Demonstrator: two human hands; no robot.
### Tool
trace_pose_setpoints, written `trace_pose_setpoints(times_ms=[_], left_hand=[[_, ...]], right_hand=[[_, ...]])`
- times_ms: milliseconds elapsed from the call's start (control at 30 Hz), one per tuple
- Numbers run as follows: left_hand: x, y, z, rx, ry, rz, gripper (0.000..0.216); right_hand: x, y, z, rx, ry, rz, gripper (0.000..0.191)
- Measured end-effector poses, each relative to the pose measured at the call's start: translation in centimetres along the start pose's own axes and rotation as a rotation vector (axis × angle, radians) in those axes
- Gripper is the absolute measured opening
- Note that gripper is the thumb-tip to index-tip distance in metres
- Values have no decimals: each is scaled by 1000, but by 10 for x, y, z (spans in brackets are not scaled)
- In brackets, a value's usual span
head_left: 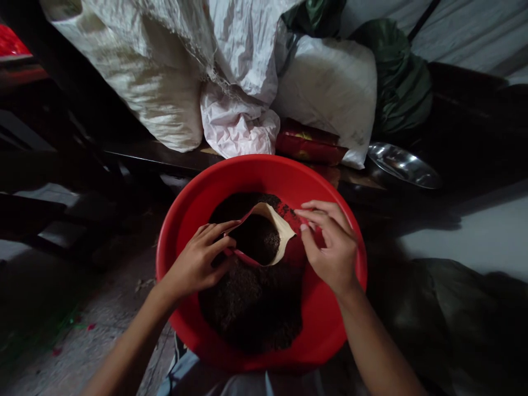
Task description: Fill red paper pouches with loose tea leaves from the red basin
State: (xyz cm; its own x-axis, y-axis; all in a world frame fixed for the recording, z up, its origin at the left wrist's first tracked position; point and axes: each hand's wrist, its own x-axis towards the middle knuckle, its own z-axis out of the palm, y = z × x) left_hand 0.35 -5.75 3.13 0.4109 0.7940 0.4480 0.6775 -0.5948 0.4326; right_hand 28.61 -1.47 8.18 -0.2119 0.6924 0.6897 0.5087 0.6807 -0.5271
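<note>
A large red plastic basin [324,319] sits before me, with dark, crumbly, soil-like material [235,294] heaped in its bottom. Above that heap stands a bag [285,234] with a pale inner lining and a red outside, its mouth spread wide and more of the dark material inside. My left hand [200,258] grips the bag's left edge between thumb and fingers. Just off the bag's right corner is my right hand [330,242], its fingers bent and apart from the thumb, with nothing seen in them. The bag's lower part is hidden.
Behind the basin, white woven sacks [325,88] and a crumpled pinkish-white bag [243,124] rest on a dark bench [152,157]. Between them lies a dark red packet [309,143]. A shiny metal bowl [404,165] and a dark green sack [404,82] are at the right.
</note>
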Motion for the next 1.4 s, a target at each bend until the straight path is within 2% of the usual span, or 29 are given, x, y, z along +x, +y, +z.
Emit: trace_pose_setpoints(times_ms=[67,167,333,467,567,733,867,1033,1100,1233,1333,1400], left_hand=[[-1,0,0,-6,-11,-2,12],[-3,0,0,-33,-9,-12,14],[-4,0,2,-43,2,-24,15],[-4,1,3,-43,3,-21,12],[-4,1,3,-41,0,-14,13],[-5,2,3,-47,5,-16,12],[-7,3,2,-56,-3,-36,11],[-5,7,-3,-63,-10,-27,10],[-1,10,-3,-71,36,10,10],[12,19,1,-21,219,114,9],[22,28,7,-13,303,122,12],[26,35,12,-54,327,53,12]], right_hand=[[-2,-1,3,130,102,84,32],[-7,-1,7,358,174,205,27],[-19,1,15,638,114,385,36],[-27,7,22,655,26,394,55],[-31,7,24,686,12,413,61],[-31,3,27,791,2,447,58],[-30,-1,27,720,-40,390,58],[-26,-14,28,879,55,507,46],[-24,-21,31,975,113,564,46],[-22,-34,40,1169,154,595,48],[-23,-40,48,1137,160,538,49],[-24,-41,55,1044,184,444,51]])
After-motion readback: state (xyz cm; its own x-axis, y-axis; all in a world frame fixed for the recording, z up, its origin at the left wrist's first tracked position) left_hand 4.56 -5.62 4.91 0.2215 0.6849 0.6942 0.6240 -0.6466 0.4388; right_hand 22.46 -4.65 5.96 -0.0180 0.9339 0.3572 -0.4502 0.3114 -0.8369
